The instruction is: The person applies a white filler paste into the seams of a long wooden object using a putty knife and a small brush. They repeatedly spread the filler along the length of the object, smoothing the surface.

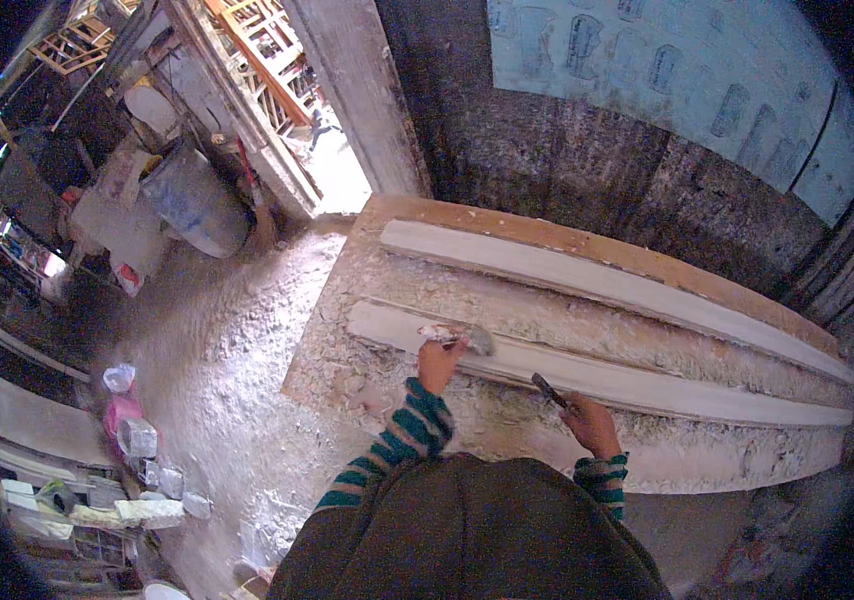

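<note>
My left hand (439, 365) is closed around a white-smeared tool (444, 332) with a rounded grey end (480, 342), held over the left part of the nearer white strip (637, 380). The tool's exact kind is unclear. My right hand (594, 425) grips a narrow dark tool (548, 389), whose tip points up and left toward the same strip's front edge. Its kind cannot be made out. A second long white strip (587, 281) runs behind the first. Both lie on a broad wooden board (537, 228) crusted with whitish material.
A dark, stained wall (567, 150) with a light blue panel (647, 70) rises behind the board. A bright doorway (342, 165) opens at the far left, near a blue drum (197, 200). Clear and pink plastic bags (125, 410) sit at the left on the dusty floor (227, 350).
</note>
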Demonstrator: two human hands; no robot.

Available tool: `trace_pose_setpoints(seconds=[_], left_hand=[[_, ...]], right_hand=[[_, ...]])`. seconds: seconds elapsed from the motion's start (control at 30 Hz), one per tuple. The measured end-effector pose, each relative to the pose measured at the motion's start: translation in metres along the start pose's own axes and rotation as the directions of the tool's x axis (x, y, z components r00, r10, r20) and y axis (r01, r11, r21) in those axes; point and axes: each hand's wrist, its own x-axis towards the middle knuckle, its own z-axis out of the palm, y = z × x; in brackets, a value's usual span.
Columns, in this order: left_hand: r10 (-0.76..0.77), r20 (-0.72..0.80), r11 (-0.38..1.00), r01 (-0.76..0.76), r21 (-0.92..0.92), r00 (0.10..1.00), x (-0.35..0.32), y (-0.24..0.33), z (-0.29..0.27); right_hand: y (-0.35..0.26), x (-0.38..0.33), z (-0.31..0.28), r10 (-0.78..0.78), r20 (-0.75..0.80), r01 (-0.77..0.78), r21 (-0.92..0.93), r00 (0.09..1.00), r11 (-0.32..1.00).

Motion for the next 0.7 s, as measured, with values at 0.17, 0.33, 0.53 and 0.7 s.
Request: trace_pose_setpoints(seconds=[0.17, 0.33, 0.53, 0.7], left_hand=[[0.110, -0.374, 0.988, -0.060, 0.143, 0.921, 0.040, -0.059, -0.074], [0.106, -0.750, 0.994, -0.039, 0.106, 0.653, 0.074, -0.061, -0.207], [0.016, -0.426, 0.964, -0.128, -0.235, 0.905, 0.055, -0.010, -0.124], [0.144, -0.297, 0.985, -0.106, 0.139, 0.944, 0.045, -0.047, -0.078]], right_hand=[[-0.046, 0.019, -0.006, 0.018, 0.028, -0.021, 0.101, 0.999, 0.995], [-0.055, 0.019, 0.008, 0.023, 0.013, -0.023, 0.021, 1.000, 1.000], [-0.062, 0.012, 0.021, 0.029, 0.029, -0.030, 0.036, 0.999, 0.999], [-0.062, 0.026, 0.038, -0.118, -0.123, 0.119, -0.004, 0.985, 0.993]])
